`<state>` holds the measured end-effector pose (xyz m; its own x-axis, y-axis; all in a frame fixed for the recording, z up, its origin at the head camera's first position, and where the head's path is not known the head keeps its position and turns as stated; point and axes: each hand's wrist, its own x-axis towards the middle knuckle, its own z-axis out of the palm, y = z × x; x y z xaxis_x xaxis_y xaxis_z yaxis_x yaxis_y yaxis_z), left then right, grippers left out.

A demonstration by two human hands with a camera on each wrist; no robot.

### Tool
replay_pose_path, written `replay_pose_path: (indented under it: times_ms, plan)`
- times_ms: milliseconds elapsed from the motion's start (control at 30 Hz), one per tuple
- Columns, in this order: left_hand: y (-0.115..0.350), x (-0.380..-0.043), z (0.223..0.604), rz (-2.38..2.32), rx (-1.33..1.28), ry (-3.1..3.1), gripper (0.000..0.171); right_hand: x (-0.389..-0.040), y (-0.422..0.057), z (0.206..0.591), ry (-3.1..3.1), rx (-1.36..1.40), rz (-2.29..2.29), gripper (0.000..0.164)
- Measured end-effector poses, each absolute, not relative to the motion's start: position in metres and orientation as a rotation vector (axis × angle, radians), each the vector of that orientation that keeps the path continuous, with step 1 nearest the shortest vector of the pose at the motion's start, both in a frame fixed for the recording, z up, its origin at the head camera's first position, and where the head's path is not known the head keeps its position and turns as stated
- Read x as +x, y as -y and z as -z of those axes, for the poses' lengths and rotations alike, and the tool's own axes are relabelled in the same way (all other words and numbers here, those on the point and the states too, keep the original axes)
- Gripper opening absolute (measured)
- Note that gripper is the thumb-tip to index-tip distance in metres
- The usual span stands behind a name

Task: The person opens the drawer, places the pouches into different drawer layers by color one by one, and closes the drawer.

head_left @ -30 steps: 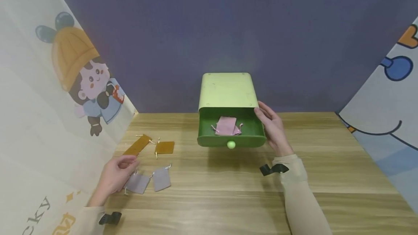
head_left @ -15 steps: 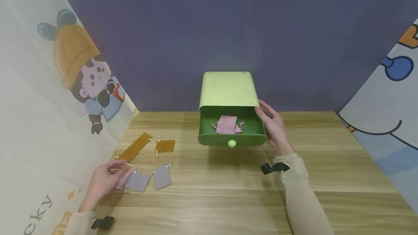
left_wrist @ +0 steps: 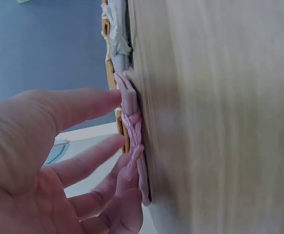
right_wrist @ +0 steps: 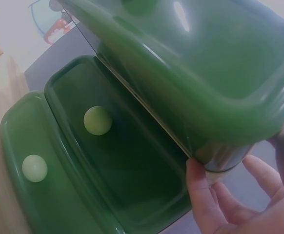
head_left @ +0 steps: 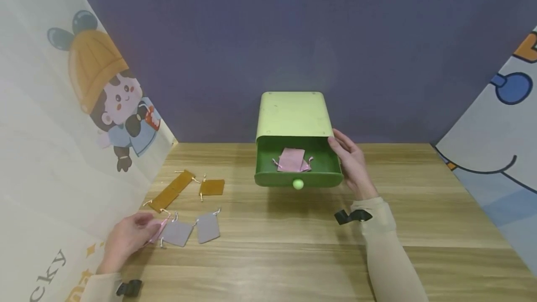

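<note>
Holding pink pouches [head_left: 291, 159], the green drawer [head_left: 272, 180] stands open.

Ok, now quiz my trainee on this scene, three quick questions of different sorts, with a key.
1. True or false: pink drawstring pouches lie in the open green drawer.
2. The left hand touches a drawstring pouch of which color?
A) gray
B) mustard
C) pink
3. Which camera view shows the closed lower drawers?

Key:
1. True.
2. C, the pink drawstring pouch on the table.
3. The right wrist view.
</note>
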<state>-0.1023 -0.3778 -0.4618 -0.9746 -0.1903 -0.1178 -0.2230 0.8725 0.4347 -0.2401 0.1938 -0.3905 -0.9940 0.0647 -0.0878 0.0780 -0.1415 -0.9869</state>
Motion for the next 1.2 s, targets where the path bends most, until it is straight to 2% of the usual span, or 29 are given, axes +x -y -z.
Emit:
replay_pose_path:
  times_ms: [867, 1200]
  plan:
    - [0.384, -0.091, 0.448, -0.580, -0.414, -2.904, 0.069, -0.240, -0.195, 0.390, -2.056, 0.177, 2.374, 0.068]
    - [0.381, -0.089, 0.453, -0.604, -0.379, -2.974, 0.056, -0.242, -0.193, 0.393, -2.036, 0.177, 2.396, 0.068]
